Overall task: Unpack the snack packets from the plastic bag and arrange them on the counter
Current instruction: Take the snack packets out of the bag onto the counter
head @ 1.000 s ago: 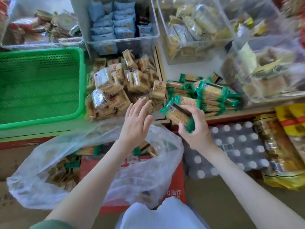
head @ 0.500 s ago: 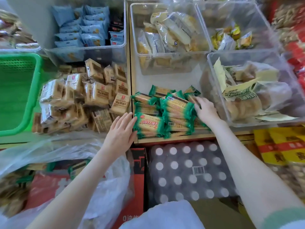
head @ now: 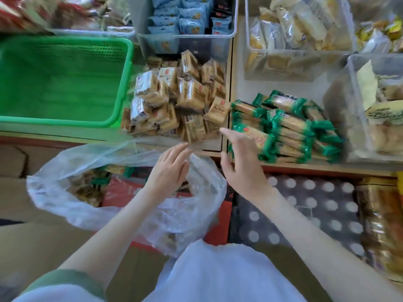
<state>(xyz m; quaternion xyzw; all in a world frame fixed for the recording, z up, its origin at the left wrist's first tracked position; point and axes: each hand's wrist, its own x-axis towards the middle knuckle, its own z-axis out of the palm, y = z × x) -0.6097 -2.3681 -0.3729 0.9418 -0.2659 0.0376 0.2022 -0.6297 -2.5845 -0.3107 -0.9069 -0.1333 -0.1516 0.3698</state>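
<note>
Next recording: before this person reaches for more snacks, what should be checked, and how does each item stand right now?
1. Right hand free: ok. The right hand is open and holds nothing.
2. Left hand free: ok. The left hand is open over the plastic bag; whether it touches the plastic, cannot tell.
3. Bag mouth open: ok. It gapes upward.
4. Packets left to unpack: ok. Bagged packets show through the opening.
5. Green packets placed on the counter: ok. They are stacked to the right of the brown packets.
6. Stack safely back from the counter's front edge: cannot tell; the picture is blurred there.
</note>
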